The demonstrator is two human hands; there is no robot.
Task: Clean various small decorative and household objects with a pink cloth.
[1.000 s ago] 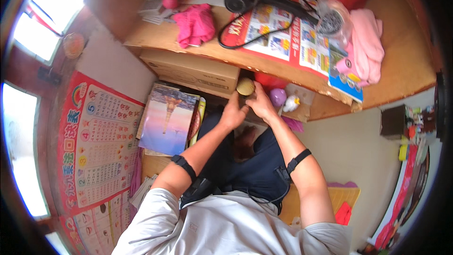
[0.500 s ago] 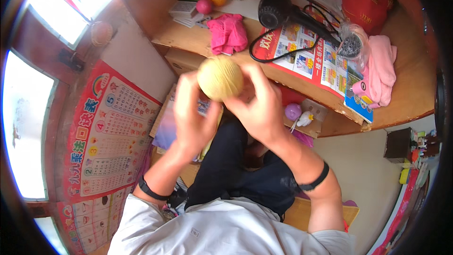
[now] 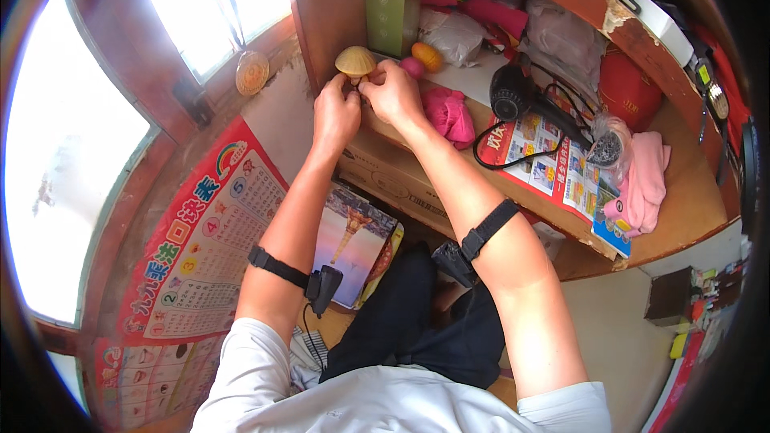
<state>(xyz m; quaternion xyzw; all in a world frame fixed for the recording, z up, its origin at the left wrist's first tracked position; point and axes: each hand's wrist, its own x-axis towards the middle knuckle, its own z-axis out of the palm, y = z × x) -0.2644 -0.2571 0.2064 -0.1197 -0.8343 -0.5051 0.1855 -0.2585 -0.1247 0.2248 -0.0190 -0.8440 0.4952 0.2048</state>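
A mushroom-shaped object (image 3: 355,61) with a ribbed, pale yellow cap stands upright at the left end of the wooden shelf. My left hand (image 3: 337,115) and my right hand (image 3: 393,95) both reach far forward to it. Their fingertips are pinched together just under the cap, gripping its lower part, which they mostly hide. To the right of my right hand lies a crumpled pink cloth (image 3: 448,116). A pink ball (image 3: 412,68) and an orange egg-shaped thing (image 3: 427,56) sit just behind that hand.
A black hair dryer (image 3: 513,92) with its cord rests on a printed flyer (image 3: 525,148). Further right are a pink towel (image 3: 643,180) and a red bag (image 3: 630,88). A green box (image 3: 393,16) stands behind my hands; a wall poster (image 3: 204,248) hangs at left.
Both hands have moved forward and left with the yellow-capped object, from above my lap to the shelf's left end. My head view has shifted, showing more of the shelf's back.
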